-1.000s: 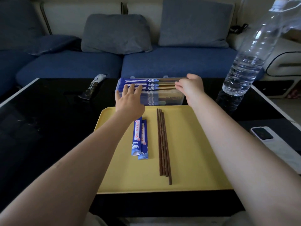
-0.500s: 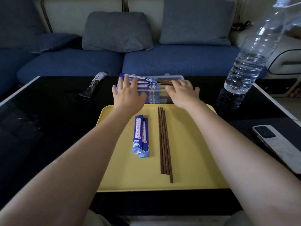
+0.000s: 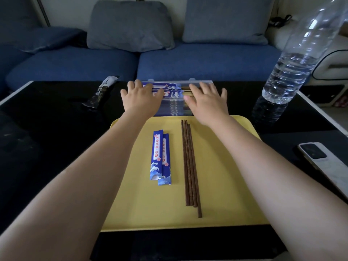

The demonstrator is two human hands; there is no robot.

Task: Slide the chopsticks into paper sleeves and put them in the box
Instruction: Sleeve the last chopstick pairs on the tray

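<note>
Yellow plastic tray is lying on a black glossy table, long side running away from the person. Two blue printed paper sleeves are lying on the tray's left half, overlapping slightly, open ends pointing toward the person. Just right of them, a bundle of dark brown chopsticks is lying parallel, touching one another, one stick sticking out nearer than the rest.

Beyond the tray's far edge, a clear plastic box is sitting on the table, touching or nearly touching the tray. Sleeved chopsticks are lying crosswise in its top, blue paper to the left, brown ends showing to the right.

Left hand is reaching over the box's left end, fingers straight and spread, palm down, resting on or just above the sleeved pairs; contact is not clear. Right hand is doing likewise over the right end, fingers extended flat, gripping nothing.

A clear water bottle, partly filled, is standing on the table to the right of the box. A white phone is lying face down near the table's right edge. A dark wrapper is lying on the table left of the box. A blue sofa with grey cushions is sitting behind the table.
</note>
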